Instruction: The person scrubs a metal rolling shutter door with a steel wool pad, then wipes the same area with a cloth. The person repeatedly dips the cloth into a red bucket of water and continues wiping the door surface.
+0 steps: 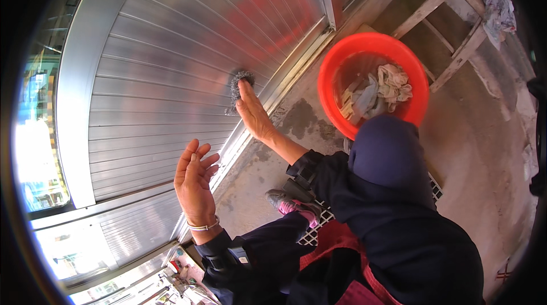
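My right hand (pixel 257 117) presses a grey steel-wool scouring pad (pixel 235 87) against a ribbed metal door panel (pixel 171 70). The pad sits low on the panel, near its bottom rail. To the left, my left hand (pixel 194 187) is raised with its fingers loosely bent, and nothing shows in it. A bracelet circles that wrist. Beside my knee stands a red plastic basin (pixel 328 78) holding what looks like water. Several wet cloths (pixel 391 85) lie in it, pale and grey.
At the upper right stands a worn wooden stool or frame (pixel 459 55) with a crumpled cloth (pixel 499 14) hung on it. The concrete floor (pixel 252 176) has dark wet patches. Under me is a white grid surface (pixel 308 236). Small items (pixel 183 271) lie at the lower left.
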Available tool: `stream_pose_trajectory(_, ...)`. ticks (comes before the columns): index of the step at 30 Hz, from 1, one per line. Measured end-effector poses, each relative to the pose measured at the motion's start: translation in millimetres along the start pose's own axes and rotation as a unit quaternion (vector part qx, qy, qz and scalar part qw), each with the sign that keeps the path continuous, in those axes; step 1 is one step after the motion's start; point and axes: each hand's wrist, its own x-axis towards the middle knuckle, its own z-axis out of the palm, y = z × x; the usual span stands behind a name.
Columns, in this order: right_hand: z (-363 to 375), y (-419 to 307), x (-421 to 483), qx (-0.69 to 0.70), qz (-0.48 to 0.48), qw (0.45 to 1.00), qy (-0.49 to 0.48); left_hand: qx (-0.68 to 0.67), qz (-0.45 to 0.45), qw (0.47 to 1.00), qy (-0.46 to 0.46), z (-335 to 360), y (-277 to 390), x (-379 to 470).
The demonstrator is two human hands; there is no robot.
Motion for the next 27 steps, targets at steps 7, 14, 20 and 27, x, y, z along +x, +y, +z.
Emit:
stream_pose_trajectory(7,-1,38,-3,0.054,0.046,0.996,0.053,0.001,-0.004,1.0,0.008,-4,-1,-1)
stream_pose_trajectory(14,-22,61,16,0.048,0.181,0.978,0.09,0.0,0.012,1.0,0.014,-6,1,-4)
stream_pose_trajectory(20,11,-8,16,0.04,-0.004,0.999,0.032,0.002,0.005,1.0,0.01,-11,1,-5)
stream_pose_trajectory(27,0,46,16,-0.06,0.16,0.981,0.095,-0.011,-0.003,1.0,0.016,-10,0,-4)
